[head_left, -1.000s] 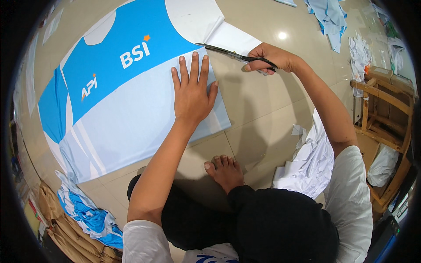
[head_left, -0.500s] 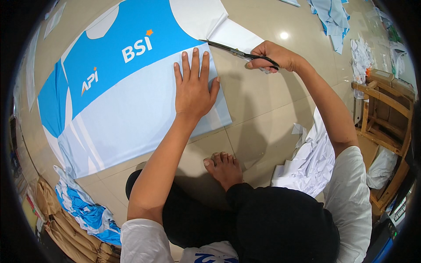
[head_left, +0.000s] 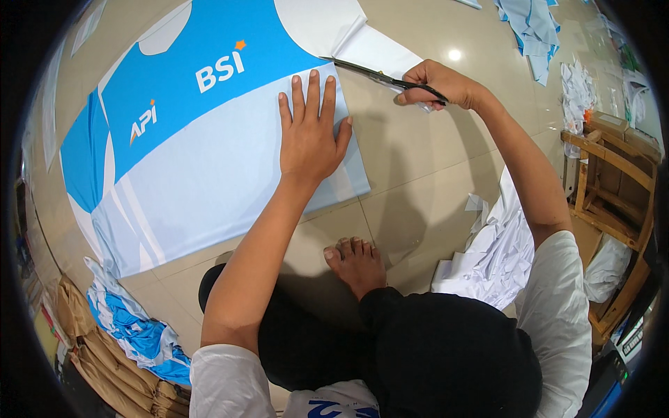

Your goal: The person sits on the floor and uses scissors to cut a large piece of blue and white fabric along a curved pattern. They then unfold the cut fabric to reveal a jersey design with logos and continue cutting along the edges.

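Observation:
A large blue and pale-blue printed fabric panel point(head_left: 209, 167) with white parts lies spread on the floor in front of me. My left hand point(head_left: 309, 143) presses flat on its pale section, near the right edge, fingers spread. In my right hand point(head_left: 446, 85) I grip a pair of black scissors point(head_left: 373, 74), fingers wrapped round the handles. Their blades point left, and the tip reaches the border between the blue area and the white fabric piece point(head_left: 380, 49). The lower handle is partly hidden by my fingers.
Crumpled white fabric point(head_left: 488, 258) lies right of my bare foot point(head_left: 355, 265). Blue and white scraps point(head_left: 139, 334) sit at lower left beside brown cloth point(head_left: 118, 369). More scraps point(head_left: 529, 35) lie at upper right. A wooden frame point(head_left: 613, 188) with boxes stands at the right.
The scissors and my right hand have shifted slightly, the tip staying at the fabric's border. My left hand stays flat on the panel.

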A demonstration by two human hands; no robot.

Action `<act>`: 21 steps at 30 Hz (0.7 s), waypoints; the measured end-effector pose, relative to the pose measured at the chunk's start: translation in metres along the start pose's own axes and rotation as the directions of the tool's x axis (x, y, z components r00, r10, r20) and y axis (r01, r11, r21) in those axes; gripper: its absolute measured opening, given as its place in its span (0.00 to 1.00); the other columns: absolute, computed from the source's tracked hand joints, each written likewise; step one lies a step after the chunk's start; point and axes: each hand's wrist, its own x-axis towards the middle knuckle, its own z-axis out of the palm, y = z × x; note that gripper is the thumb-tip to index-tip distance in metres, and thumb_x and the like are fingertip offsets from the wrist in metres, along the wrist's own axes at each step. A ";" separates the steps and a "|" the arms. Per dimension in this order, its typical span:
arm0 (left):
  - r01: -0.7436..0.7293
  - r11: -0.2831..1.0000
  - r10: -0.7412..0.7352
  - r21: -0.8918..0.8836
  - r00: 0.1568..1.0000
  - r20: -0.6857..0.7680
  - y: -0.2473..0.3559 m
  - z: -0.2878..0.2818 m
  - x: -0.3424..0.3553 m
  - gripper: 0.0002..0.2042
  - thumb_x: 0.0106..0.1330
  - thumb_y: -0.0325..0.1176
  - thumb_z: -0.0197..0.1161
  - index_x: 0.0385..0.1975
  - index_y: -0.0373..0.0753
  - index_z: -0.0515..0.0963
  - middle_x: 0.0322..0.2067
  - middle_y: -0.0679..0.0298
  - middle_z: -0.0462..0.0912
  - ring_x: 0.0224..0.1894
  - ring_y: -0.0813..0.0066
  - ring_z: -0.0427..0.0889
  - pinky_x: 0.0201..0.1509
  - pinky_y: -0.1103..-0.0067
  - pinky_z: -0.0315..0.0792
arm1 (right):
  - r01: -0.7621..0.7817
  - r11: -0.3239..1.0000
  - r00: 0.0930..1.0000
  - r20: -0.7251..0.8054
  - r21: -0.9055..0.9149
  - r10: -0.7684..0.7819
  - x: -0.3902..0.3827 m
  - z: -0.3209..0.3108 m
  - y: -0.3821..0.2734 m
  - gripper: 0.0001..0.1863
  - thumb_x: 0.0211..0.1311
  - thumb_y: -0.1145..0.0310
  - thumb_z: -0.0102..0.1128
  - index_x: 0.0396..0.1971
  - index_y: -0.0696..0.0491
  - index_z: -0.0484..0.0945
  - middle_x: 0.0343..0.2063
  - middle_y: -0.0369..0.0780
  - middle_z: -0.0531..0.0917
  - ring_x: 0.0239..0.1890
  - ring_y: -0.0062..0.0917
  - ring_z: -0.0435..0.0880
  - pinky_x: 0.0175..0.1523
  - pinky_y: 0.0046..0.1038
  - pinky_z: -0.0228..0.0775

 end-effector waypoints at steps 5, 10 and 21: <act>0.004 1.000 -0.004 0.020 1.000 0.007 0.000 0.001 0.000 0.36 0.80 0.48 0.56 0.83 0.41 0.56 0.82 0.46 0.54 0.85 0.38 0.46 0.85 0.42 0.41 | 0.014 1.000 1.000 0.011 -0.008 -0.014 0.001 0.000 0.000 0.23 0.64 0.63 0.76 0.15 0.47 0.70 0.11 0.30 0.73 0.12 0.11 0.66 0.21 0.19 0.57; 0.002 0.999 -0.003 0.033 1.000 0.007 0.000 0.002 0.000 0.35 0.81 0.49 0.55 0.83 0.41 0.56 0.82 0.47 0.54 0.85 0.39 0.46 0.85 0.43 0.40 | 0.016 1.000 1.000 -0.001 -0.018 -0.016 0.002 0.001 -0.002 0.23 0.64 0.62 0.76 0.15 0.47 0.70 0.10 0.30 0.72 0.12 0.11 0.66 0.20 0.19 0.56; -0.006 1.000 0.007 0.023 1.000 -0.017 -0.001 0.004 0.000 0.35 0.81 0.49 0.56 0.83 0.41 0.57 0.82 0.46 0.55 0.85 0.38 0.47 0.85 0.42 0.41 | 0.027 1.000 1.000 -0.009 -0.012 -0.027 0.002 0.004 -0.003 0.25 0.64 0.65 0.76 0.14 0.47 0.68 0.10 0.30 0.72 0.11 0.11 0.66 0.19 0.19 0.55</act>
